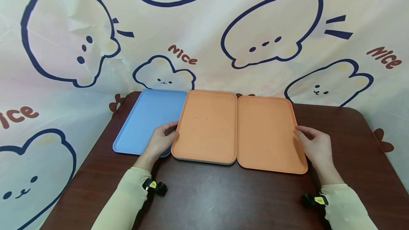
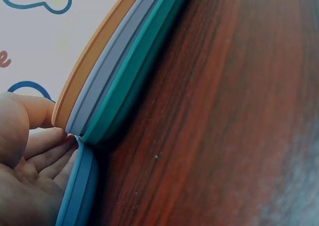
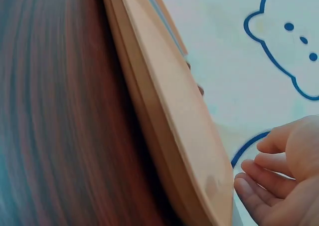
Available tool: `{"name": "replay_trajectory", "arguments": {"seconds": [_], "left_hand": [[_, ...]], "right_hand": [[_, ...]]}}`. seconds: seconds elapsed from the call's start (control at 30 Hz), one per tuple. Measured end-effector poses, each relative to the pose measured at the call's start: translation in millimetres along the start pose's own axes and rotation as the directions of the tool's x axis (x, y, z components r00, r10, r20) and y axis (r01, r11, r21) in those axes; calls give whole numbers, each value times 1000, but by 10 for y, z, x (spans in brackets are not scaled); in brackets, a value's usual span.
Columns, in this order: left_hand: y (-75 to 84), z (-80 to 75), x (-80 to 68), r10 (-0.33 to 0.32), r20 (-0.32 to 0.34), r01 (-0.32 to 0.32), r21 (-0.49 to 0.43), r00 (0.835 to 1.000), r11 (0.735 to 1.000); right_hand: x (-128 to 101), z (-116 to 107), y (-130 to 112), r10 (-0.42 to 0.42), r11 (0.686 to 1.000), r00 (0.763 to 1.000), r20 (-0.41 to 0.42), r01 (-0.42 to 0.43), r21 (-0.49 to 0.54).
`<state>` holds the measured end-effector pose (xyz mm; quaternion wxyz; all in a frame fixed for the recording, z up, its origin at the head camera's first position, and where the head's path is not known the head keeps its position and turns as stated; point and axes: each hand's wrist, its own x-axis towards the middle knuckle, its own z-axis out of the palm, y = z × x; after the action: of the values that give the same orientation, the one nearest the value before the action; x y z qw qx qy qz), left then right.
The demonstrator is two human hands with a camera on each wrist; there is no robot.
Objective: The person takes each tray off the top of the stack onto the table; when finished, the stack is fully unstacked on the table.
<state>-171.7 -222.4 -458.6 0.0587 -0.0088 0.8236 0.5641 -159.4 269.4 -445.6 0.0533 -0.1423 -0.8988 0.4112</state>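
— Where are the trays?
— On the counter (image 1: 223,194): left hand (image 1: 161,141) grips the stacked orange tray (image 1: 206,127); right hand (image 1: 314,146), fingers relaxed, touches the single one (image 1: 266,134).
— Handling?
— Stiff, light, probably slick (grip the long rims).

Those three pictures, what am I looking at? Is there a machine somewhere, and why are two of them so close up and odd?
No machine here: a person works with two bare hands, wearing three cameras. The wide picture comes from a camera on the head, looking down at a dark wooden table. On it lie a blue tray, a stack of trays with an orange one on top, and a single orange tray beside it. The left hand grips the stack's left edge; the right hand touches the single tray's right edge with relaxed fingers. The close-ups come from cameras strapped to each wrist. The left one shows the stack's edge, orange over grey over green layers; the right one shows the orange tray's rim side-on.
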Motion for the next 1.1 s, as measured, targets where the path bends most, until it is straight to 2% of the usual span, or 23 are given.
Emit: {"name": "replay_trajectory", "arguments": {"seconds": [0.2,0.43,0.57,0.77,1.1], "left_hand": [[-1,0,-6,-2,-3,2,-2,1000,1000],[-13,-2,-11,-6,-4,5,-14,1000,1000],[-16,-3,-9,-5,-10,5,-17,1000,1000],[-21,-2,-10,9,-5,-9,-24,1000,1000],[-25,7,-2,18,-4,-18,-18,1000,1000]], "right_hand": [[-53,151,-177,-114,992,993,-6,114,47],[-92,392,-367,-206,976,977,57,201,86],[-110,557,-465,-263,960,960,99,251,125],[-156,747,-608,-313,938,938,149,281,204],[-218,1055,-841,-324,929,924,202,270,253]]}}
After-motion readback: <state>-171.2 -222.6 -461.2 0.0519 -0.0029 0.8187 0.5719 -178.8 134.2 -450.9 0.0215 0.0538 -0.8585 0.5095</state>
